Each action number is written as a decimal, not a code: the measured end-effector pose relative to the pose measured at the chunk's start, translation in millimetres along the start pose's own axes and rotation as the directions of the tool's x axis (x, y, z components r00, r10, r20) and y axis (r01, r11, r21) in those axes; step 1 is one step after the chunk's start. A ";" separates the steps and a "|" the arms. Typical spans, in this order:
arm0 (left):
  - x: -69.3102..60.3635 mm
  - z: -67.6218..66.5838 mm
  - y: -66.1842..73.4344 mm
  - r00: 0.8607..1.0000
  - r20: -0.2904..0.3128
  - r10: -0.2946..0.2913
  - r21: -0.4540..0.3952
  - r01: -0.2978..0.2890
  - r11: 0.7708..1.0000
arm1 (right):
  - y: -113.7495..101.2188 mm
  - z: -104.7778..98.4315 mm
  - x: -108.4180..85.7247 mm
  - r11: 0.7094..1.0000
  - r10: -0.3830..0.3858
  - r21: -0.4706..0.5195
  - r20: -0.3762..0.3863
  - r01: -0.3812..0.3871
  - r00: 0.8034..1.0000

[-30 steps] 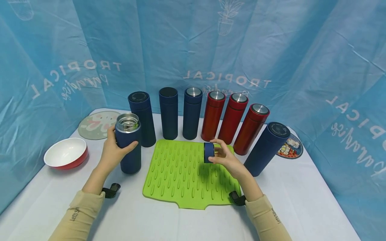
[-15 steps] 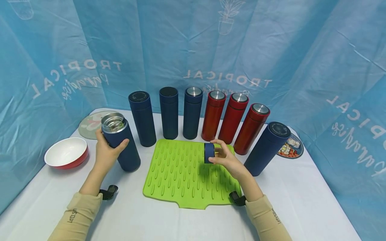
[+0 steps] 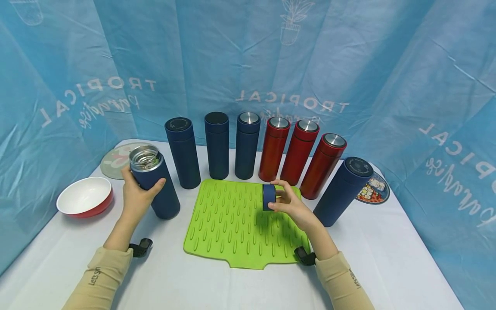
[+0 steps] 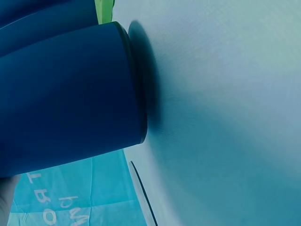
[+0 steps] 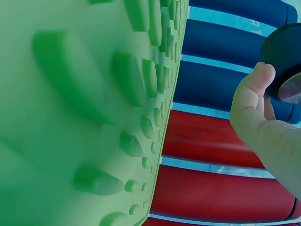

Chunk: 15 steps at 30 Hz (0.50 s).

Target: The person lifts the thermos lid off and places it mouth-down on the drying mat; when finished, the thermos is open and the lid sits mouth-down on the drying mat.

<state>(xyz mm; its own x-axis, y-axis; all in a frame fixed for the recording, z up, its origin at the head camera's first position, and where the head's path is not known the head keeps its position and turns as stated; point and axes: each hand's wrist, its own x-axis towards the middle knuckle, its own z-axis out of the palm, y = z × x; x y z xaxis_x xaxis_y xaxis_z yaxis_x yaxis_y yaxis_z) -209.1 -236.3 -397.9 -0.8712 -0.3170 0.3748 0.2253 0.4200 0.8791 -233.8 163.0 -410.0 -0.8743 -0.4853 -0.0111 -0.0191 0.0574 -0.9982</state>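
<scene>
My left hand grips an uncapped dark blue thermos bottle, its steel mouth leaning to the left. Something small and green shows inside the mouth. In the left wrist view the bottle's base is close to the white cloth with a shadow beside it; whether it touches cannot be told. Above the ridged green mat, my right hand pinches the blue bottle lid on edge between thumb and fingers. The right wrist view shows the thumb against the lid.
Capped blue bottles and red bottles line the back of the mat. Another blue bottle stands at right beside a patterned round mat. A red-and-white bowl and a pale round mat lie at left. Blue curtain surrounds the table.
My left hand has tipped the uncapped bottle from nearly upright to leaning left, mostly in the first half second. My right hand and the lid have stayed in place.
</scene>
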 end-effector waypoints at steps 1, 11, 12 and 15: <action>0.2 0.3 -0.6 1.000 0.000 0.001 0.001 -0.001 1.000 | 0.1 0.0 0.1 1.000 0.002 0.002 -0.002 -0.002 1.000; 0.6 3.1 -6.1 1.000 0.006 0.011 0.006 -0.011 1.000 | 0.0 0.5 -0.2 1.000 0.008 0.007 -0.004 -0.008 1.000; 0.6 3.3 -6.1 1.000 0.010 0.009 0.004 -0.009 1.000 | -0.2 0.4 -0.3 1.000 0.005 0.009 -0.002 -0.005 1.000; 0.6 3.9 -6.0 1.000 0.020 0.000 0.002 0.000 1.000 | -0.1 0.2 -0.4 1.000 0.001 0.010 -0.001 -0.001 1.000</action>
<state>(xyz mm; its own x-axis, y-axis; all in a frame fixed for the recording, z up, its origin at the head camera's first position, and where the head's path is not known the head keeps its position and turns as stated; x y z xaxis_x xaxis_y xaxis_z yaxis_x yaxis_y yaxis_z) -212.6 -235.7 -404.1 -0.8799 -0.2996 0.3689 0.2248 0.4216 0.8785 -233.4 163.0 -409.9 -0.8750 -0.4840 -0.0124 -0.0129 0.0489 -0.9987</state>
